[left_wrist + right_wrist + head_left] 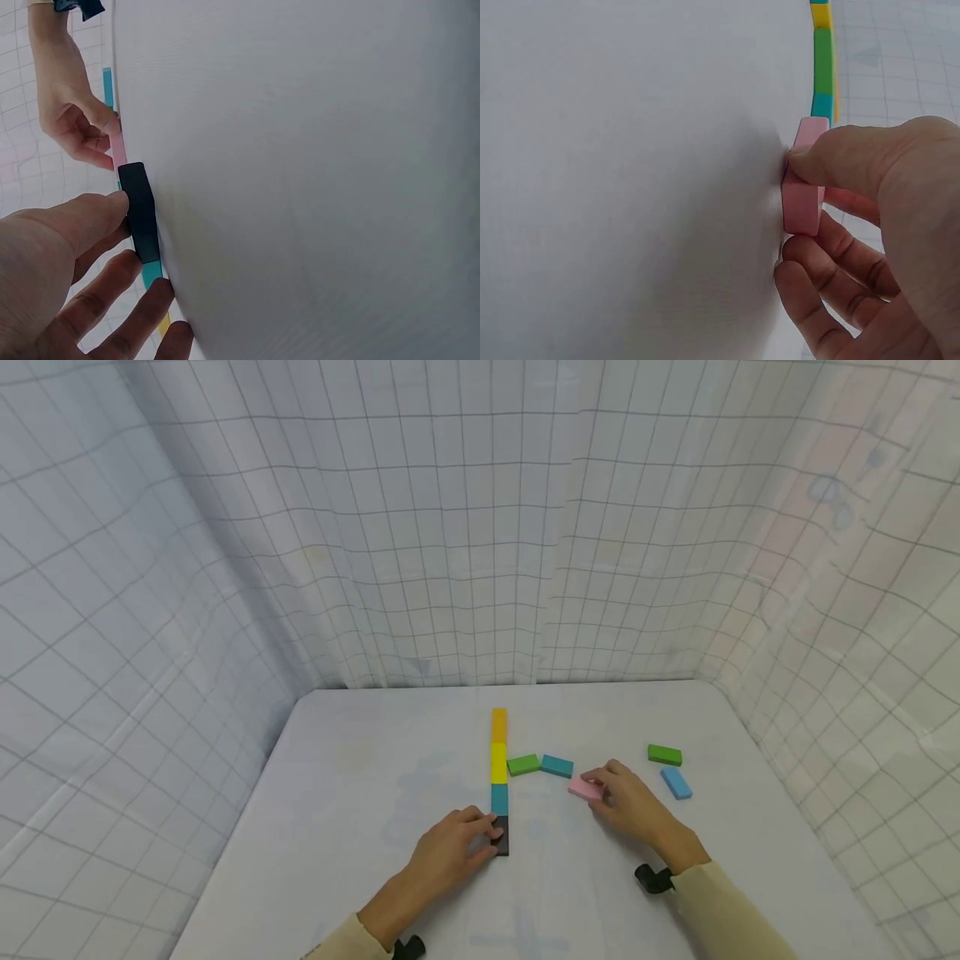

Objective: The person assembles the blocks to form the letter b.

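A straight column of flat blocks runs away from me on the white table: a black block [503, 845] nearest, then a teal block [499, 799], a yellow block [498, 763] and an orange block [499, 725]. My left hand [452, 850] holds the black block at its left side, thumb at the near part; the left wrist view shows the thumb tip against this block [139, 214]. A green block [523, 765] and a blue block [557, 766] branch rightward from the yellow one. Beyond them, my right hand [628, 803] pinches a pink block [802, 208] between thumb and fingers, close to the blue block's end.
To the right of my right hand lie a loose green block [664, 755] and a light blue block [677, 782]. White grid-patterned curtains [480, 527] stand around the back and sides of the table [360, 777].
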Available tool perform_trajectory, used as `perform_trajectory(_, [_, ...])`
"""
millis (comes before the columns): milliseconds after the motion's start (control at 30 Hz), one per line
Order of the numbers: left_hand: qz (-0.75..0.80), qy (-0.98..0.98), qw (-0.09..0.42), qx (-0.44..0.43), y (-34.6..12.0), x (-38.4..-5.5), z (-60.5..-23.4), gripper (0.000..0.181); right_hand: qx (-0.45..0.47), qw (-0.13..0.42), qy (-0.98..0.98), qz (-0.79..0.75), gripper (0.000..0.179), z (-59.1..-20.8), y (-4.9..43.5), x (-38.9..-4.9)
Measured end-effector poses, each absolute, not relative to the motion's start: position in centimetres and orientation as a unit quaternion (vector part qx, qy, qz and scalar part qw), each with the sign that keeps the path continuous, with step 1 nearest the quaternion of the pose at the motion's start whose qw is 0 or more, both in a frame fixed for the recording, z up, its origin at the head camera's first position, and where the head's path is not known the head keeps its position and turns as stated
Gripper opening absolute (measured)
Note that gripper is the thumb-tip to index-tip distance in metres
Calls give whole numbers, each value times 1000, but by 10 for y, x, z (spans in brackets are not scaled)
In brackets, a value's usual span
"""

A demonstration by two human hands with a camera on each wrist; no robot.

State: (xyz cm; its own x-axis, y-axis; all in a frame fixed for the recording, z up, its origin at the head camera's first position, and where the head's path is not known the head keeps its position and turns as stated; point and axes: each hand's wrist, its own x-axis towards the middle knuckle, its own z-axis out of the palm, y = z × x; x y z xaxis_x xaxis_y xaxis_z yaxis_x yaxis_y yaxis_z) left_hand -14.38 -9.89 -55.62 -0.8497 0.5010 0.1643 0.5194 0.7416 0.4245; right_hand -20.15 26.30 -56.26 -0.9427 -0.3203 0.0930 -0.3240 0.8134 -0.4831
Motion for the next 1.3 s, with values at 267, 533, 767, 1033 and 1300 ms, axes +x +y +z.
perform_trajectory(267, [-230, -931, 27, -281, -98, -144, -559, 27, 145, -52, -952, 265, 63, -563, 263, -199])
perform_trajectory(533, [-232, -931, 26, -279, -97, -144, -558, 25, 150, -66, -947, 275, 63, -562, 263, -201])
perform_trajectory(767, [-226, -934, 25, -276, -97, -143, -559, 28, 145, -55, -946, 283, 67, -561, 260, -201])
perform_trajectory(1033, [-231, -934, 15, -272, -99, -143, -557, 27, 146, -52, -944, 291, 68, -563, 257, -204])
perform_trajectory(1300, [-235, -934, 16, -270, -99, -143, -559, 27, 142, -53, -945, 291, 67, -560, 254, -204])
